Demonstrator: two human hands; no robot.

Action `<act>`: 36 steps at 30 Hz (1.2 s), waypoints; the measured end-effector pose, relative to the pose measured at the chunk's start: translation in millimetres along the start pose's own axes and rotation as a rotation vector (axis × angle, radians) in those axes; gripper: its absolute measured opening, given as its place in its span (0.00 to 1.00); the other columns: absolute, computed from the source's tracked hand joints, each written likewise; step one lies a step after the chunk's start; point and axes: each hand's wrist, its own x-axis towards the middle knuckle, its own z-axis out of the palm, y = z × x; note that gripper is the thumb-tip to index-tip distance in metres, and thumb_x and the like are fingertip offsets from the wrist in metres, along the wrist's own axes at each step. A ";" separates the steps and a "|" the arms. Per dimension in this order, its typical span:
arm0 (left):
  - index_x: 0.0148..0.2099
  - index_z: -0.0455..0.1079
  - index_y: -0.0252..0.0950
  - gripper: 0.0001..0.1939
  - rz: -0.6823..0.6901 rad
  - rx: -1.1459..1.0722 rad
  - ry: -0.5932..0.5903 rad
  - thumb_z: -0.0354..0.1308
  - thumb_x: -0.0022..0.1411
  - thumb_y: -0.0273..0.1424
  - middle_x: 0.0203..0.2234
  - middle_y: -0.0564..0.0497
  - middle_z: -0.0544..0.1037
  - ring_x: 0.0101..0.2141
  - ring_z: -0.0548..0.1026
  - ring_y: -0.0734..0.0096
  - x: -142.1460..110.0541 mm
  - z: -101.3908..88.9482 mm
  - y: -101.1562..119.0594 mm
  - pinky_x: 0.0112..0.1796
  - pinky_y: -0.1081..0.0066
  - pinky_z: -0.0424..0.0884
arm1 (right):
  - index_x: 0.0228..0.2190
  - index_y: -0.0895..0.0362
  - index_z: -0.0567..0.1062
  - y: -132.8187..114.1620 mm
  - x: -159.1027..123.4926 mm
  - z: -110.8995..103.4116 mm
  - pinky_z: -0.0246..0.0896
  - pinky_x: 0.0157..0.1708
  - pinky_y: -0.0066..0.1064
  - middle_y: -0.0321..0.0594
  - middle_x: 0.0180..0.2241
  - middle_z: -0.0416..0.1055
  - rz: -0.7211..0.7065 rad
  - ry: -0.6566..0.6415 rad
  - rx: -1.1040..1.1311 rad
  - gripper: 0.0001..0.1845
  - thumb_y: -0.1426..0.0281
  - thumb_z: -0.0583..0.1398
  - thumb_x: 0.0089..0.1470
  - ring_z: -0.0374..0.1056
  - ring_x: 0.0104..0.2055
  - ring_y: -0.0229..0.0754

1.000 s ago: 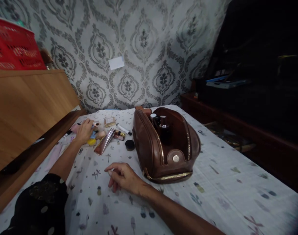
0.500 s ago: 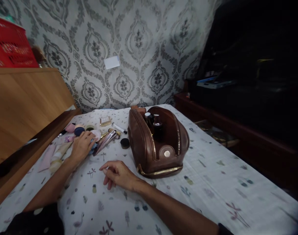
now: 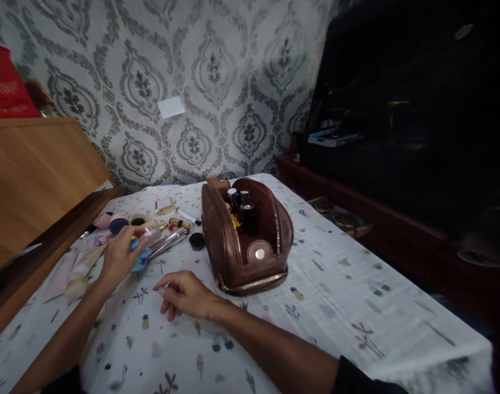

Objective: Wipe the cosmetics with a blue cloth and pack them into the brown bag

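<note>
Head view: left hand [image 3: 120,253] at nine o'clock bends over a blue cloth [image 3: 140,260], grip impossible to tell; right hand [image 3: 186,293] at seven rests half-curled, empty; central brown bag [image 3: 217,235] gapes unzipped, its walls probably keeping the bottle [image 3: 246,203] upright.

Ornate wallpaper [image 3: 211,93] is filling the far side and cosmetics [image 3: 167,243] are lying left on printed cloth [image 3: 327,306], suggesting a home.

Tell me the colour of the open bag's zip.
The zip on the brown bag is gold, seen in the head view.
</note>
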 end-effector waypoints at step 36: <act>0.34 0.73 0.35 0.20 -0.342 -0.920 -0.264 0.61 0.57 0.48 0.26 0.53 0.75 0.27 0.72 0.71 -60.5 -12.7 42.5 0.29 0.73 0.67 | 0.44 0.56 0.72 11.8 9.7 -18.3 0.63 0.25 0.26 0.36 0.29 0.73 -0.212 0.394 -0.340 0.11 0.69 0.54 0.62 0.69 0.26 0.37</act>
